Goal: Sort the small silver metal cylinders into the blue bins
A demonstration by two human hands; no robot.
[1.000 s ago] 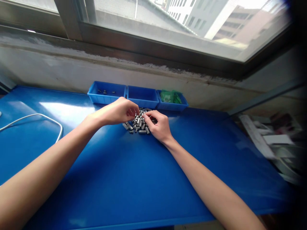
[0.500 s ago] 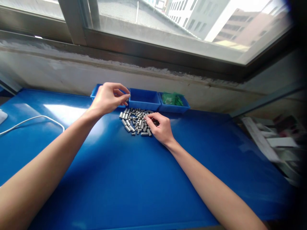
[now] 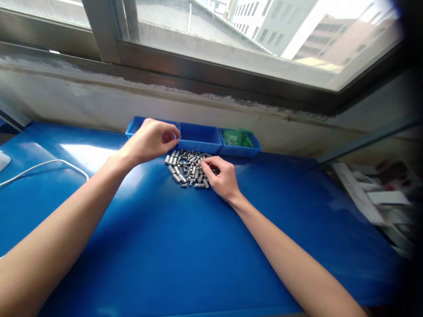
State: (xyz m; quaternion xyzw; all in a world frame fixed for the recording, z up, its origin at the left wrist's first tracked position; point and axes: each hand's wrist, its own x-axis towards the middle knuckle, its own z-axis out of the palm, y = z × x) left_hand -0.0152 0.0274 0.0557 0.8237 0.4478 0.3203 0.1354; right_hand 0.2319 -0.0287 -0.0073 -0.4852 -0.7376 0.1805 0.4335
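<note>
Beneath the window, our curled left hand (image 3: 150, 141), contents hidden, hovers by bins (image 3: 198, 137); our right hand (image 3: 222, 176) pinches small, hard, probably slippery pins (image 3: 185, 168), best gripped mid-length.

Both forearms are bare from where they enter at the bottom edge up to the wrists; no sleeve, cuff or glove shows anywhere along them. The left hand (image 3: 150, 141) carries no ring, watch or band that can be made out, and its wrist is plain. The right hand (image 3: 222, 176) is equally unadorned, with nothing worn on the fingers (image 3: 206, 165) or around the wrist. The fingernails look short and unpainted, though they are too small to judge closely.
</note>
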